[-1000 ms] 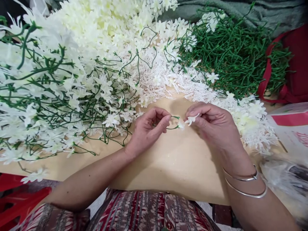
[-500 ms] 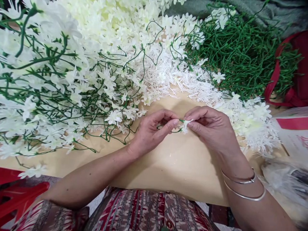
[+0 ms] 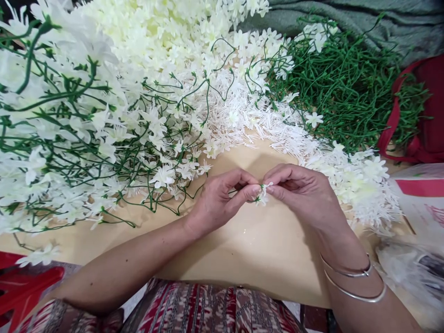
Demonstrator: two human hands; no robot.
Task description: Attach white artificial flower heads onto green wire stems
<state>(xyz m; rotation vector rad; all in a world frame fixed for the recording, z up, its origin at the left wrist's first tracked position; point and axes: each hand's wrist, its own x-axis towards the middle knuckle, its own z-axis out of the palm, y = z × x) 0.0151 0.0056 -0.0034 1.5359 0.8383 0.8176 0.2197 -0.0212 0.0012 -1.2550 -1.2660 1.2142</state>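
Between my hands is a small artificial flower (image 3: 262, 199), with white petals and bits of green stem. My left hand (image 3: 224, 199) has thumb and forefinger closed on its green stem, which is mostly hidden behind the fingers. My right hand (image 3: 301, 189) pinches the white part from the other side. The two sets of fingertips almost meet above the table. Just beyond them lies a heap of thin white stamen pieces (image 3: 243, 108). To the left are finished-looking white flowers on green stems (image 3: 114, 134).
A tangle of loose green stems (image 3: 347, 83) lies at the back right, beside a red bag (image 3: 430, 111). White petals and stamens (image 3: 367, 185) are heaped right of my right hand. A clear plastic bag (image 3: 409, 263) sits at the right edge, a red stool (image 3: 31, 286) at lower left.
Both hands appear slightly lower in the view, partly from a small camera shift. My fingertips sit closer around the flower, and less green stem shows between them.
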